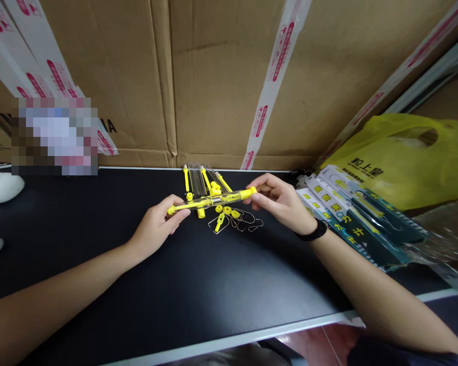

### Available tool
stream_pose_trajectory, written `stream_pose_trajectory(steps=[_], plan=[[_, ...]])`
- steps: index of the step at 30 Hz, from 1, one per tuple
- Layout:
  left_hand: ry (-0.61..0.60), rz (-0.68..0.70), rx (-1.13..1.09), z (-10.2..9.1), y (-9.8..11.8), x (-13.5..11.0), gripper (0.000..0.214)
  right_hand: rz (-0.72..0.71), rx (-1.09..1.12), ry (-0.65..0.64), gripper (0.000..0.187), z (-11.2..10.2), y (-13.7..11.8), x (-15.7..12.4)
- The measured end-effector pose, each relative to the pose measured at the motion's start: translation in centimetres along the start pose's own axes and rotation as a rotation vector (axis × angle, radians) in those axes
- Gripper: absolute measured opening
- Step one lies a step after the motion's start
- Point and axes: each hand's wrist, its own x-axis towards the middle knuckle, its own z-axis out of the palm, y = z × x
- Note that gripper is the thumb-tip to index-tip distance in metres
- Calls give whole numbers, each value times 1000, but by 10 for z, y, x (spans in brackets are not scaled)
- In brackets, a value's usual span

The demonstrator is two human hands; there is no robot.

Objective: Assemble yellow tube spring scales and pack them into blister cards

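Note:
I hold a clear plastic tube with yellow ends [210,201] level above a black table [198,284]. My left hand [158,226] pinches its left yellow end. At the other end, my right hand [280,201] grips the yellow cap with the fingertips. Below the tube lie small yellow caps and rings [226,210] and several bent wire clips [242,221]. Behind them rest more clear tubes with yellow plungers [202,180], side by side.
Stacked packaged cards with yellow labels [345,213] lie at the right, beside a yellow plastic bag [408,157]. Taped cardboard boxes [221,76] form a wall behind the table. A white object [0,185] sits at the far left edge.

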Motion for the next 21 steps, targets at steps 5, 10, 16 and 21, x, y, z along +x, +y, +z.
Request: stream_pose_trajectory(steps=[5, 10, 16, 21], plan=[[1, 13, 19, 1, 1, 1, 21, 10, -46, -3, 28, 1, -5, 0], [14, 30, 88, 1, 2, 0, 22, 25, -119, -29, 33, 2, -7, -1], [16, 50, 144, 2, 2, -1, 23, 20, -233, -55, 39, 3, -3, -3], [24, 64, 183, 2, 2, -1, 24, 30, -244, -88, 39, 6, 2, -5]])
